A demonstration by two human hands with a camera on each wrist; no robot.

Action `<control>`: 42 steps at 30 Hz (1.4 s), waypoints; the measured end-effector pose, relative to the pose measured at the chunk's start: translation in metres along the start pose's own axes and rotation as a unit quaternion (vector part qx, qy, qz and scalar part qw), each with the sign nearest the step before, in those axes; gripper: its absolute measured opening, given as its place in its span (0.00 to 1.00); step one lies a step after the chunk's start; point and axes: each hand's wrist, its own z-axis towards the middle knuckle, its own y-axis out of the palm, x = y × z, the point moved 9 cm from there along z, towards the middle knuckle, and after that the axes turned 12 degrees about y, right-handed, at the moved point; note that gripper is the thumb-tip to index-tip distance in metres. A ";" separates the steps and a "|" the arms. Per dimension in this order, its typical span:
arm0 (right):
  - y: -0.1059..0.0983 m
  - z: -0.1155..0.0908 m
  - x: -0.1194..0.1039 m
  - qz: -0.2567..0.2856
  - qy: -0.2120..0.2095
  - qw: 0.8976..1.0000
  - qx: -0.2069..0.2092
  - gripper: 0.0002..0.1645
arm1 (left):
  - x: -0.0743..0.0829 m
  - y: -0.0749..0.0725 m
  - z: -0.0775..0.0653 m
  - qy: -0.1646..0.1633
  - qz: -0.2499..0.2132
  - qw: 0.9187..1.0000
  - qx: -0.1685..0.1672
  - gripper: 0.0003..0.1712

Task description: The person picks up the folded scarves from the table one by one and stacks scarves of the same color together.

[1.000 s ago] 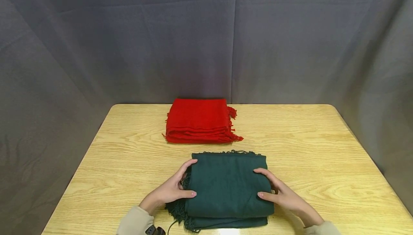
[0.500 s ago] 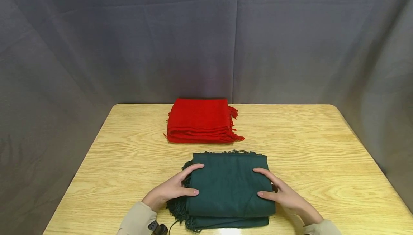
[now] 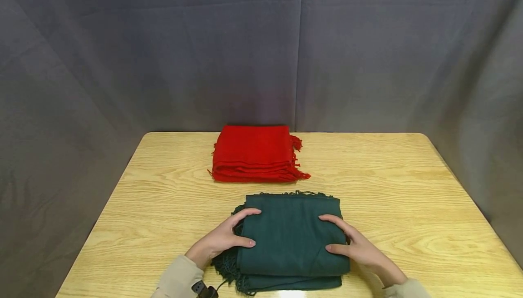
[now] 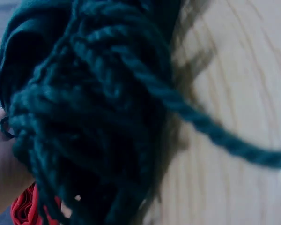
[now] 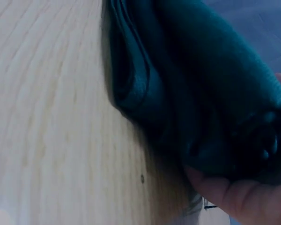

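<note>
A dark green fringed scarf (image 3: 292,239), folded into a thick rectangle, lies on the table in the head view. My left hand (image 3: 221,238) grips its left side, with thumb and index finger spread over the top. On the opposite side my right hand (image 3: 361,249) holds the edge the same way; in the right wrist view a finger (image 5: 225,192) tucks beneath the cloth. Twisted green fringe (image 4: 89,108) fills much of the left wrist view, hiding most of the left hand there. The left hand's other fingers are hidden in the head view.
A folded red fringed scarf (image 3: 253,150) lies farther back on the wooden table (image 3: 408,175). Grey cloth (image 3: 261,52) hangs behind and at the sides. A small black device (image 3: 204,290) with a thin cable sits by the left sleeve.
My left hand has moved inward to the right, its index finger now farther over the green scarf's top. The right hand has stayed nearly in place. The view has shifted slightly.
</note>
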 end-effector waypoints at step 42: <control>-0.021 -0.014 -0.012 0.006 -0.007 0.992 0.126 0.37 | 0.026 0.017 0.017 0.056 0.014 0.998 0.034 0.38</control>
